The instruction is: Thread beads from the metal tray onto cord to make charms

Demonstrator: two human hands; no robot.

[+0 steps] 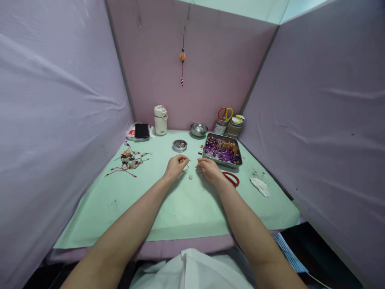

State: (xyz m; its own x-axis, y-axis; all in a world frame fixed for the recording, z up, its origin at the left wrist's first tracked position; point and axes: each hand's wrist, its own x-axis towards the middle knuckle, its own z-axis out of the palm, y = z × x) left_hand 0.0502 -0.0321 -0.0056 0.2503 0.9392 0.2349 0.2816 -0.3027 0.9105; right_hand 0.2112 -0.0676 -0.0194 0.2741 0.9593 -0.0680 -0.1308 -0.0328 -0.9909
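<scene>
My left hand (177,165) is closed in a pinch on a thin yellowish cord (187,167). One end of the cord pokes out past the fingertips, and a loop hangs below them. Facing it across a small gap, my right hand (209,170) has its fingers drawn together; whatever they hold is too small to make out. A small pale bead-like piece (190,177) lies on the green cloth between and just below the hands. Partly under my right wrist are red-handled scissors (234,179).
A metal tray (224,162) of purple beads stands behind my right hand. Further back are a round dish (179,150), metal bowl (199,131), white flask (161,122) and jars (234,130). Beaded strings (130,160) lie left, a white glove-like cloth (260,186) right.
</scene>
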